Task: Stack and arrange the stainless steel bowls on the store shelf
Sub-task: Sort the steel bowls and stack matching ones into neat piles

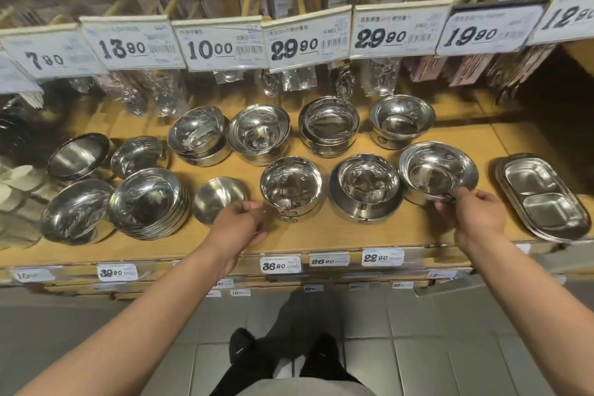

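Broadly, the wooden shelf [353, 235] looks partly tidied, with steel bowls standing in two loose rows. At the far left a tilted shallow bowl [78, 156] leans at the back with a small bowl [136, 156] beside it, and in front sit a wide single bowl [75, 210] and a nested stack of wide bowls [148, 202]. These lean at odd angles, so I judge that end still needs squaring up.

Next comes a lone small bowl [218, 198], tipped on its side. The left hand [238, 223] is just at its near edge with fingers loosely curled; whether it grips the rim or only touches it, I cannot tell. Behind it stand two nested piles, a leaning back stack [197, 135] and an upright back stack [258, 133].

Right of centre the footed bowls look orderly (each upright, spaced apart): one front footed stack [291, 186], a second front stack [366, 188], and two more at the back [329, 125] [400, 120].

The right hand [472, 214] pinches the near rim of a wide bowl [438, 172], which sits on another bowl beneath it. A divided tray [543, 199] lies at the far right. Probably the loose small bowl and this wide one remain to be seated.
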`<state>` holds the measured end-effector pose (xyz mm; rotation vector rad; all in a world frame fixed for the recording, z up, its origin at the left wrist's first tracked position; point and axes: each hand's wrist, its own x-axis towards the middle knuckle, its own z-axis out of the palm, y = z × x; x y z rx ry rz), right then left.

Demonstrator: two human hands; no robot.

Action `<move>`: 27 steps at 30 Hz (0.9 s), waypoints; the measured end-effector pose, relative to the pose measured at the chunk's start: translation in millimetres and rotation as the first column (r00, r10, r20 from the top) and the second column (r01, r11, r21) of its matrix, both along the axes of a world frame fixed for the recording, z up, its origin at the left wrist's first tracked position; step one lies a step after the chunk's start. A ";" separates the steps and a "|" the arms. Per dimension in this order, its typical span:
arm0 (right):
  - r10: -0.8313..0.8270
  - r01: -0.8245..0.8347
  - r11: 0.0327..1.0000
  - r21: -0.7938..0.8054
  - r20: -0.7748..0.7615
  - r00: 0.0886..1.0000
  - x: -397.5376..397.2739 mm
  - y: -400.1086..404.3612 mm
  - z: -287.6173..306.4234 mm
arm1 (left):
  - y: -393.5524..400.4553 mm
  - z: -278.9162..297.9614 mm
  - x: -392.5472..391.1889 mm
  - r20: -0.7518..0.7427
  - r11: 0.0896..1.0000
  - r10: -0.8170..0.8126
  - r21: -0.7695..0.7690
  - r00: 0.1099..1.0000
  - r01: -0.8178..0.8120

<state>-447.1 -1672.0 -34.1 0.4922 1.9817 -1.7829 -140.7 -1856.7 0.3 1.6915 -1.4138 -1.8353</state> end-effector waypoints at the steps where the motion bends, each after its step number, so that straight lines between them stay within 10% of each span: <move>1: -0.001 0.001 1.000 -0.015 0.008 1.000 0.4 0.1 1.8 | 0.2 -0.5 -2.1 -0.006 1.000 0.004 0.003 1.000 -0.004; 17: 0.260 -0.232 0.927 -0.295 0.061 0.964 77.6 -29.1 51.5 | -0.5 19.6 -15.2 -0.133 0.999 0.010 -0.042 0.991 -0.016; 27: 0.664 -0.614 0.703 -0.359 0.024 0.747 177.0 -78.8 78.1 | 19.5 41.4 -2.2 -0.329 0.999 0.044 0.011 0.943 -0.042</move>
